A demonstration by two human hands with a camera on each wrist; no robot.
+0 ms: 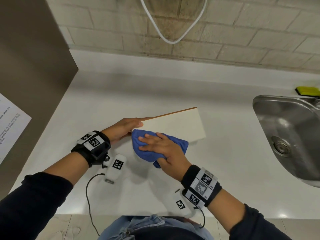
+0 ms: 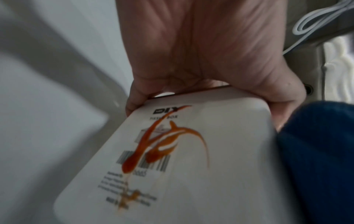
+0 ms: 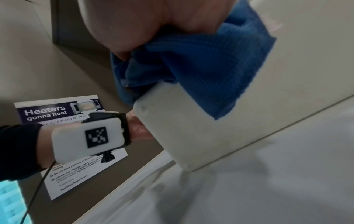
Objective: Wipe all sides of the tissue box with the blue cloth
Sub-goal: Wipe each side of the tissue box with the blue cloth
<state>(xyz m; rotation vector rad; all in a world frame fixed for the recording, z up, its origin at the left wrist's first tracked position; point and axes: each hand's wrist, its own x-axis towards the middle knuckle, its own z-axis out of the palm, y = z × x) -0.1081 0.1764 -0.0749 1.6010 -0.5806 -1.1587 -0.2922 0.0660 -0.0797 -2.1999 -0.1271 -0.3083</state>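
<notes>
Fingers (image 1: pixel 149 135) of your right hand (image 1: pixel 161 148) lay spread and nearly straight over the blue cloth (image 1: pixel 174 142), pressing it flat against the near face of the tissue box (image 1: pixel 176 127); the thumb tucked a fold of cloth underneath, so the cloth was pinned rather than fisted. Your left hand (image 1: pixel 121 129) gripped the box's left end, thumb on one face and fingers curled round the edge, as the left wrist view showed plainly.

Box was tilted up off the white counter (image 1: pixel 225 170), resting on its lower edge, thin brown rim (image 1: pixel 169 113) uppermost. Counting from the box: sink (image 1: pixel 285 135) to its right, well apart; yellow-green sponge (image 1: pixel 308 90) beyond that; brown cabinet side (image 1: pixel 34 66) with a printed notice (image 3: pixel 63 112) to its left; white cable (image 1: pixel 173 32) hanging on the brick wall behind it.

Left wrist view showed an orange-red sauce smear (image 2: pixel 162 144) across the label and barcode on the end face by your left hand. That face looked unwiped.

Handling judgement: box appeared rigid, light and smooth-walled, probably slippery under a wet cloth. It should not crush, but will likely skate or pivot on the counter if pressed from one side only. Hold it by the two opposite faces near an end, away from the smear, and re-grip before turning the stained end toward the cloth. Cloth was soft, folded thick; it should take up the sauce but may spread it.
</notes>
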